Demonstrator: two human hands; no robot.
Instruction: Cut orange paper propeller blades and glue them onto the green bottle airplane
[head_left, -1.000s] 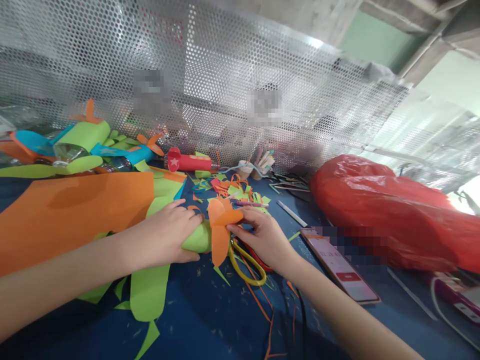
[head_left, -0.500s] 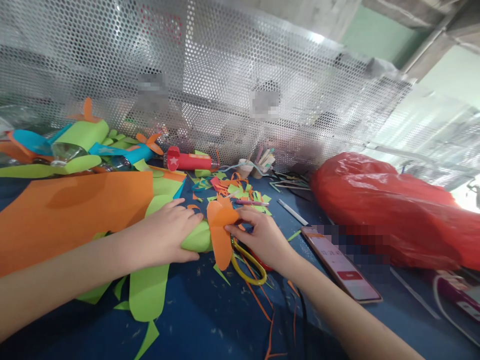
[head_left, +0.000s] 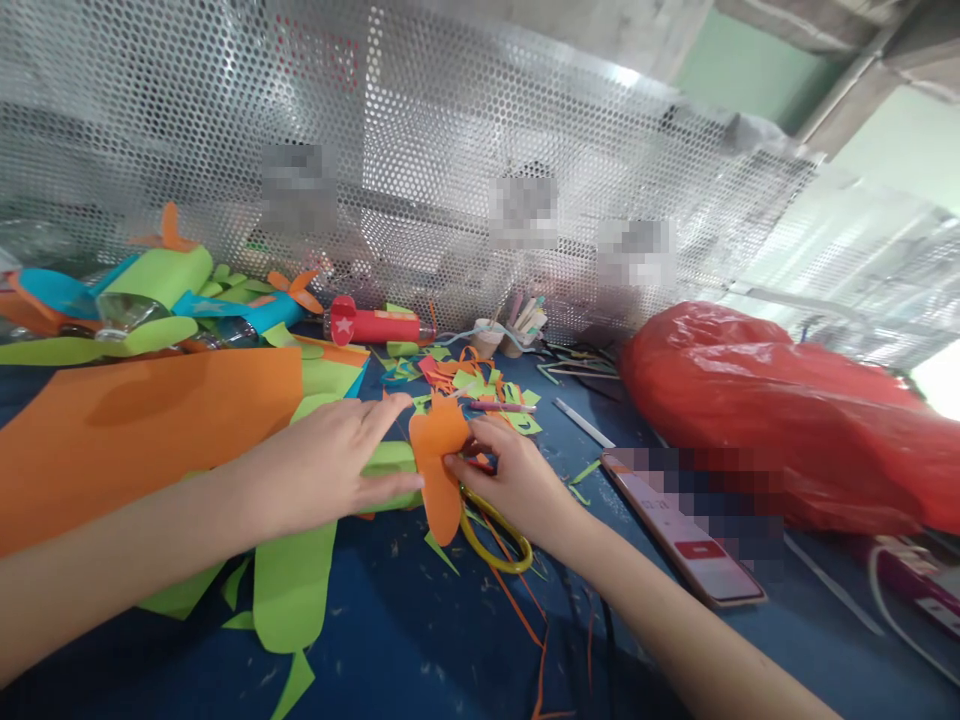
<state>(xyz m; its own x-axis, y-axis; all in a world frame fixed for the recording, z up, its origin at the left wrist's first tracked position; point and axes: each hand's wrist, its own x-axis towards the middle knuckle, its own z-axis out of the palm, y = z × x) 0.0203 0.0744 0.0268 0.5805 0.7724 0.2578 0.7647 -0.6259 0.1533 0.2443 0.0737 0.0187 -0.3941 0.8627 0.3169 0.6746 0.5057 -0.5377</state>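
My right hand pinches an orange paper cutout with rounded lobes, between thumb and fingers. Directly behind the cutout lies a green paper-covered body, its far end hidden by the orange paper. Over that body stretches my left hand, open, with index finger and thumb apart on either side of it. A long green paper strip with a rounded end extends below the left wrist. Yellow-handled scissors lie under my right hand, their blades hidden.
A large orange sheet covers the table's left side. Behind it are finished-looking paper-and-bottle planes and a red one. Paper scraps, cups of pens, a phone and a red plastic bag lie around. Mesh stands behind.
My left hand has loosened from the green body, its fingers spreading and reaching toward the orange cutout. The right hand keeps its pinch. The view has shifted slightly.
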